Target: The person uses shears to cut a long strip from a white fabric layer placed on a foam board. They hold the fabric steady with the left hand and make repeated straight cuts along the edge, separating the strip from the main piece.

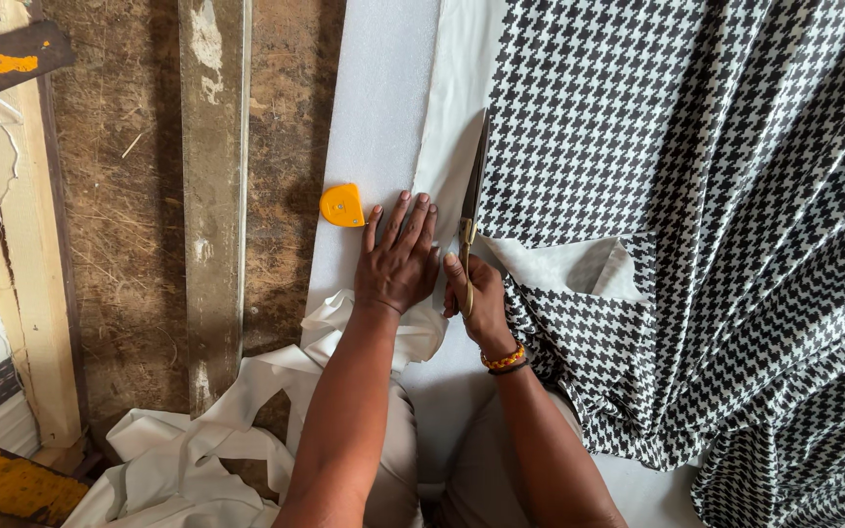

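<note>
While the left hand [398, 262] presses flat on white lining [452, 117], the right hand [476, 293] grips scissors [471, 200] (blades mid-edge); offcuts [246, 430] lie behind, uncut length ahead.

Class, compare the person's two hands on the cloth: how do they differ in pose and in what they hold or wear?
The left hand lies flat, fingers spread, pressing the plain white cloth; the right hand is curled around the scissors. The left hand holds nothing, and its wrist is bare; the right wrist wears an orange beaded bracelet. The left hand lies nearer the yellow tailor's chalk. Both rest side by side along the cutting line.
</note>
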